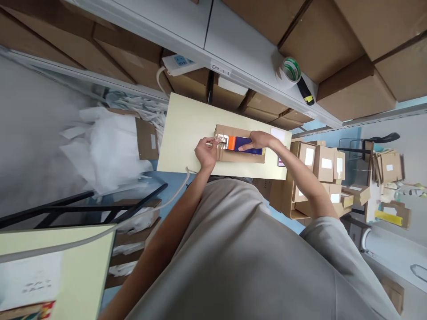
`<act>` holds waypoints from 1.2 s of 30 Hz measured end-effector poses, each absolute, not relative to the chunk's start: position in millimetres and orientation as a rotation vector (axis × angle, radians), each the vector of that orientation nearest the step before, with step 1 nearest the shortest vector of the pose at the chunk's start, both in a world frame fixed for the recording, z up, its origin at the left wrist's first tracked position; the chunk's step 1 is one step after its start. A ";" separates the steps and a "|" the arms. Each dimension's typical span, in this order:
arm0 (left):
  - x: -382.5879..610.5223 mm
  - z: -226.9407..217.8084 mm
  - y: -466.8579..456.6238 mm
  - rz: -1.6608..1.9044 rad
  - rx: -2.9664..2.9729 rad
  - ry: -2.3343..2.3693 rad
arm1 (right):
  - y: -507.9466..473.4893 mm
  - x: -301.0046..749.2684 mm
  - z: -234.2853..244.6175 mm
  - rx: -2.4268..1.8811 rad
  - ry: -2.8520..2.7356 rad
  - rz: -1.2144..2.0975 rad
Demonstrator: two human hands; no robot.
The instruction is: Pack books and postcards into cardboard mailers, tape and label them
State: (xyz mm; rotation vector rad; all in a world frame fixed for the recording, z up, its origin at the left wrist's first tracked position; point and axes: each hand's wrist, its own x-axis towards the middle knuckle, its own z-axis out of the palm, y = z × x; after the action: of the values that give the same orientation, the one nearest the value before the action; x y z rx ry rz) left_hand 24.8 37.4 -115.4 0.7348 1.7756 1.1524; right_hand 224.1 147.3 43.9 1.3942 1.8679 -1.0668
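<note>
A small cardboard box [238, 157] lies lengthwise on the pale yellow tabletop [187, 133]. Over it, my right hand [260, 140] is wrapped round a purple-blue tape dispenser [245, 144] with an orange front and a toothed edge facing left. Shiny clear tape [222, 140] shows at the box's left end. There my left hand [206, 153] has its fingers closed in a pinch at the tape, against the end of the box. How much tape lies between those fingertips is too small to see.
A phone [282, 161] lies by the table's right edge. Above are a shelf with a tape roll [291, 70], a black-and-yellow cutter [305, 91] and a power strip [180, 64]. White packing sheets [106, 151] are heaped at left; stacked boxes [323, 163] stand at right. A cable [160, 205] hangs at left.
</note>
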 end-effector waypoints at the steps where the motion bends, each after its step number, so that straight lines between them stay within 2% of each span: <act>1: 25.3 -116.1 37.0 1.151 0.751 1.797 | 149.3 230.5 45.8 1.377 1.874 -1.075; 10: 37.6 -120.4 39.3 1.055 0.846 2.075 | 150.7 387.1 94.3 1.432 1.655 -1.131; 15: 44.1 -125.0 40.2 1.018 0.921 2.164 | 145.2 441.3 78.8 1.421 1.604 -1.116; 22: 46.9 -125.9 41.0 0.952 0.954 2.262 | 140.4 434.2 30.9 1.455 1.634 -0.973; 26: 47.9 -125.9 42.0 0.939 0.975 2.301 | 132.5 425.4 22.7 1.489 1.674 -0.829; 36: 49.5 -121.7 44.4 0.847 0.957 2.337 | 83.9 393.7 3.2 1.655 1.690 -0.719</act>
State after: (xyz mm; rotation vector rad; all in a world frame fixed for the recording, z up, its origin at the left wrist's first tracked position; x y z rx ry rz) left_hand 49.5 44.4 -121.7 0.9573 2.3374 0.8468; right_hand 393.7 83.9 3.2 1.6553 1.6900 -0.7193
